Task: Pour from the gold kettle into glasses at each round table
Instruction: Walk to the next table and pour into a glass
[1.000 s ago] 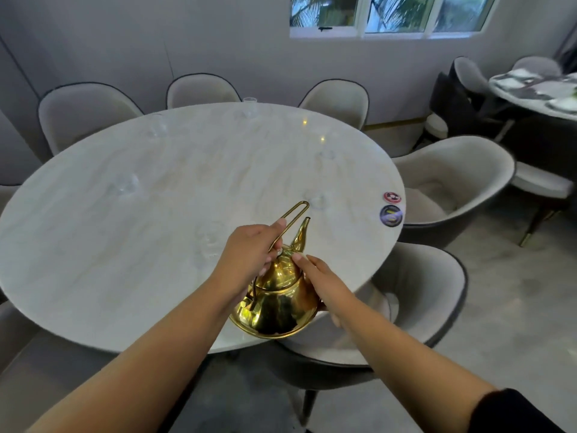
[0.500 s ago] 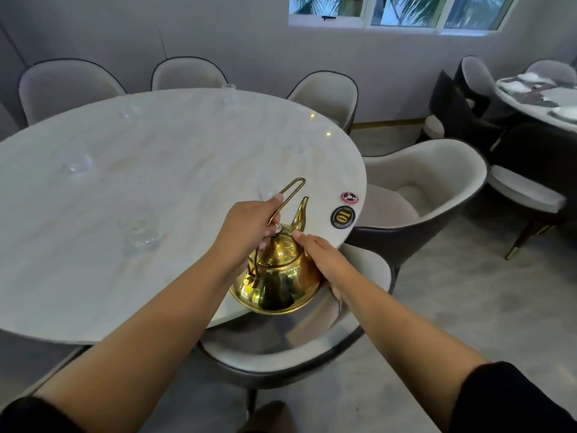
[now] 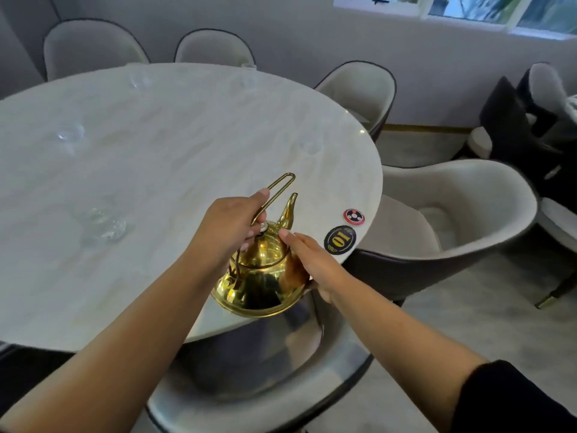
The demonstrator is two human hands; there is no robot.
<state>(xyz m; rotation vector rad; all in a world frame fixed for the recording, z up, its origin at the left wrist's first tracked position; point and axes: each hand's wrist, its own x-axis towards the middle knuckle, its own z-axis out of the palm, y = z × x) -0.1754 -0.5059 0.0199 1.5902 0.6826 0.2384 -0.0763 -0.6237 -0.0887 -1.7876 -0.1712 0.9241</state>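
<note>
The gold kettle point(image 3: 260, 278) hangs over the near right edge of the round marble table point(image 3: 175, 157), spout pointing away from me. My left hand point(image 3: 229, 228) grips its wire handle from above. My right hand point(image 3: 309, 260) lies against the kettle's right side, fingers straight, fingertips near the lid knob. Clear glasses stand on the table: one to the left of the kettle point(image 3: 104, 221), one at the far left point(image 3: 70, 137), others near the far edge point(image 3: 139, 81), and a faint one near the right rim point(image 3: 307, 146).
Two round stickers, a black "10" point(image 3: 339, 240) and a red one point(image 3: 354, 215), sit at the table's right rim. Grey chairs ring the table; one point(image 3: 265, 370) stands right under the kettle, another point(image 3: 452, 220) to the right. Dark chairs stand at far right.
My view has shifted right along the table's edge, and the table has slid left in the frame. Both hands keep the same hold on the kettle.
</note>
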